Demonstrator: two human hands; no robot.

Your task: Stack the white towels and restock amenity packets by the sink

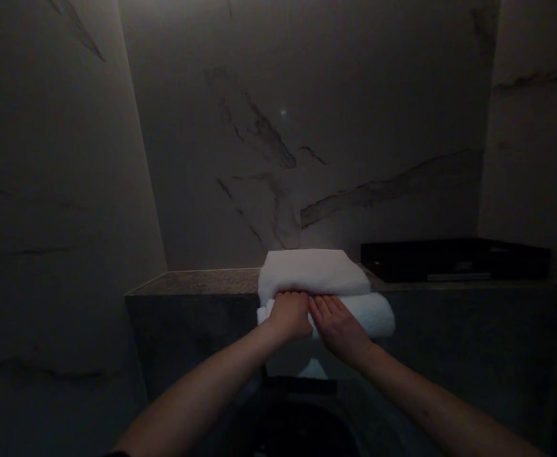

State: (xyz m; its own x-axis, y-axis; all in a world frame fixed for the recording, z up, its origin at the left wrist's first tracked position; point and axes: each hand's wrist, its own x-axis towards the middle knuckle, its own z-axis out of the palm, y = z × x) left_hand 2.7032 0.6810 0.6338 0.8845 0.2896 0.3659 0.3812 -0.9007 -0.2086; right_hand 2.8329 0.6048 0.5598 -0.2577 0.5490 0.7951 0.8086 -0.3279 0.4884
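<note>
A white folded towel (pixel 311 270) lies at the middle of the stone ledge (pixel 212 281), its near side coming to the ledge's front edge. Under it and closer to me, a rolled or thickly folded white part (pixel 373 314) sticks out to the right; whether this is a second towel I cannot tell. My left hand (pixel 290 314) is closed on the near side, fingertips tucked beneath the upper fold. Beside it, nearly touching, my right hand (pixel 338 322) rests with straight fingers along the lower white part, tips at the crease.
A black tray (pixel 454 277) stands on the ledge to the right. Marble-patterned walls (pixel 307 127) enclose the ledge at the back and both sides. Below the towels are a pale, shiny panel (pixel 288 362) and a dark rounded shape (pixel 302 431). The light is dim.
</note>
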